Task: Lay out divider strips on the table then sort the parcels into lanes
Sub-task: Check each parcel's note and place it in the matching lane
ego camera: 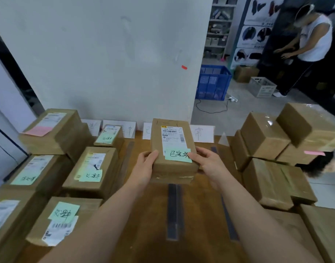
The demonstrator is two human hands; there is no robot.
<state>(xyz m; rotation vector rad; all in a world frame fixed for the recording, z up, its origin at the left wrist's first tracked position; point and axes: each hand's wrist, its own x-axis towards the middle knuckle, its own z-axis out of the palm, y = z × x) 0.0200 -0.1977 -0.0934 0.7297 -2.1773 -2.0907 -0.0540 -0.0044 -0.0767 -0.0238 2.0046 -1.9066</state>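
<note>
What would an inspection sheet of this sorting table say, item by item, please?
Surface: brown table, parcels on both sides.
Job's things: dark divider strips lie lengthwise; held parcel with green note; labelled parcels at left; parcel stack at right; lane cards at the back.
Clutter: dark furry thing beside right stack, unclear.
Grips: left hand and right hand both grip the held parcel's near end.
Cables: black cable on the floor by a blue crate.
Surroundings: white wall; another person near shelves.
</note>
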